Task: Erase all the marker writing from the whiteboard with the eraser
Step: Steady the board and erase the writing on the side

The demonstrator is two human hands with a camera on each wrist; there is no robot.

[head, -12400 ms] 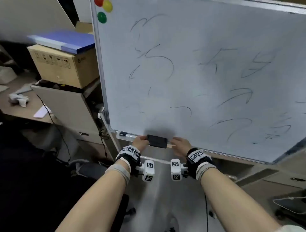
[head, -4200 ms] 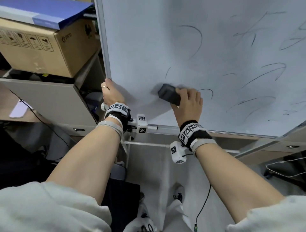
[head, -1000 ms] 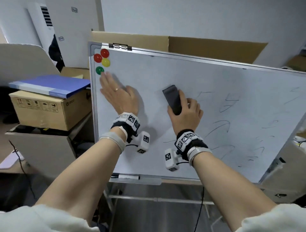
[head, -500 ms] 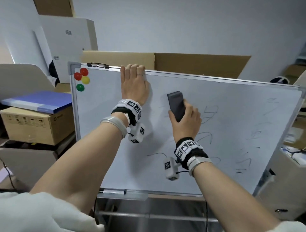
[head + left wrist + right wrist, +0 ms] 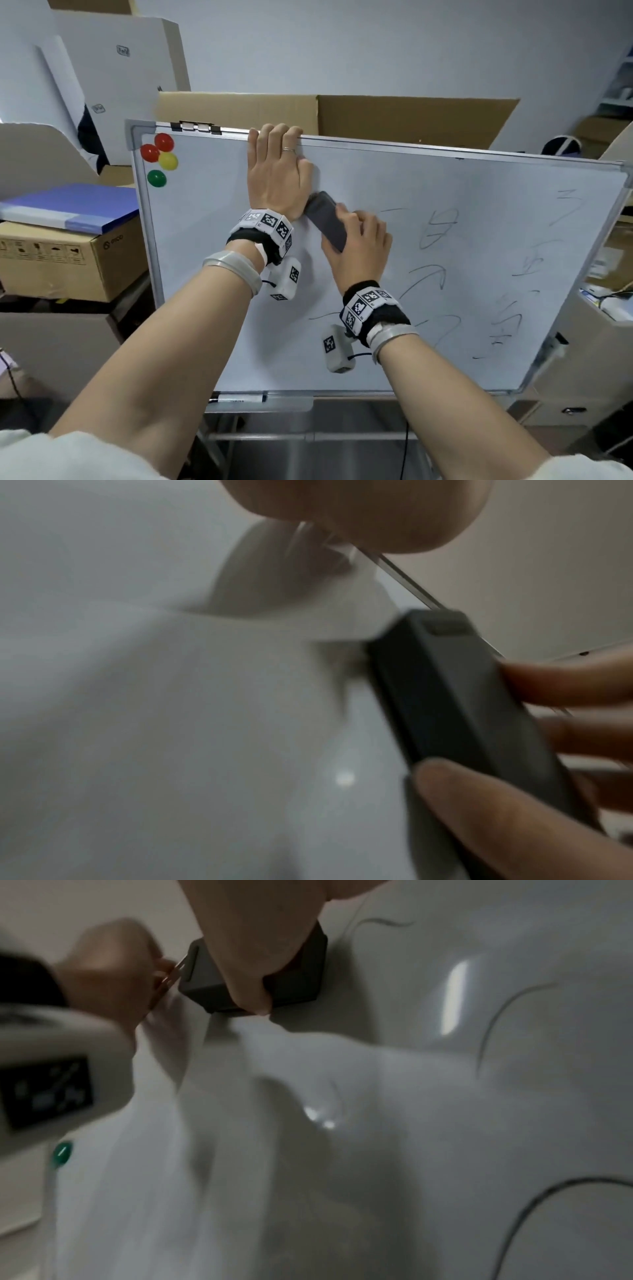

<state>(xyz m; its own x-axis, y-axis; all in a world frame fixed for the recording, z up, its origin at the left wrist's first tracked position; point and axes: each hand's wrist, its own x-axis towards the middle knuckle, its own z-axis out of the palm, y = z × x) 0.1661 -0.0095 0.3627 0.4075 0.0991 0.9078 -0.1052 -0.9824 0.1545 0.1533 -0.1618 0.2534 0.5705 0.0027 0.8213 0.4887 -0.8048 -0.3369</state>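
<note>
The whiteboard (image 5: 212,308) stands tilted on its stand, its left half wiped and dark marker strokes (image 5: 438,229) across its right half. My left hand (image 5: 275,144) hooks its fingers over the board's top edge and grips it. My right hand (image 5: 359,253) holds the dark grey eraser (image 5: 325,219) and presses it slantwise on the board, its upper end touching my left wrist. From the left wrist the eraser (image 5: 462,710) shows pinched by the right-hand fingers (image 5: 496,818). The right wrist view has the eraser (image 5: 298,982) under my right hand (image 5: 260,947), strokes (image 5: 496,1020) to its right.
Red, yellow and green magnets (image 5: 159,154) sit in the board's top left corner. A marker pen (image 5: 239,398) lies in the tray below. A cardboard box (image 5: 68,263) with a blue folder (image 5: 68,209) stands left; flat cardboard (image 5: 394,116) leans behind the board.
My right hand has slid the eraser left and down, tilting it until it meets my left wrist. The left hand still holds the top edge.
</note>
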